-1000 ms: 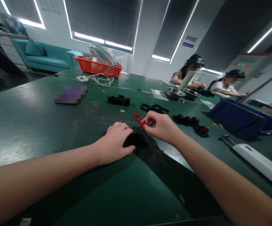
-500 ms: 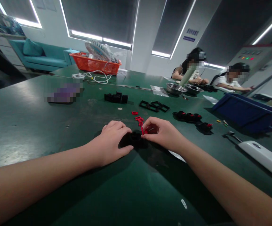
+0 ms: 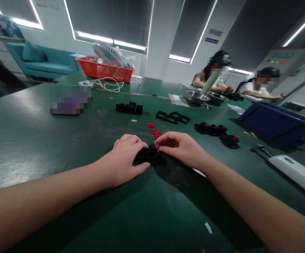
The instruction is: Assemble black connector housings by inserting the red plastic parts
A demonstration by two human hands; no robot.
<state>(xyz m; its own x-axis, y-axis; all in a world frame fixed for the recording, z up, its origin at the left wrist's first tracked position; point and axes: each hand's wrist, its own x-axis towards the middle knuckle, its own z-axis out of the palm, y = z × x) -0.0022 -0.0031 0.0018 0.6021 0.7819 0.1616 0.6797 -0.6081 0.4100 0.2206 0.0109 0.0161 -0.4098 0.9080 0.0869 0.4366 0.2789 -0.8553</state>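
My left hand (image 3: 128, 158) is closed around the left side of a small black plastic part (image 3: 152, 154) on the green table, thumb in front and fingers behind. Between the thumb and fingers of my right hand (image 3: 180, 147) is a small red plastic piece (image 3: 157, 146), held tilted at the black part's right edge. Whether the two touch cannot be made out. Just beyond lie several loose red pieces (image 3: 156, 132), with one more red piece (image 3: 150, 125) a little farther off.
Black frames (image 3: 172, 117), a black assembly (image 3: 129, 108) and black parts with red inserts (image 3: 211, 129) lie farther back. At right are a blue bin (image 3: 279, 124) and a white handled tool (image 3: 294, 172). An orange basket (image 3: 105, 70) stands behind; two people sit across the table.
My right hand has moved slightly left, bringing the red piece closer over the black part. My left hand keeps its hold. The view has shifted a little.
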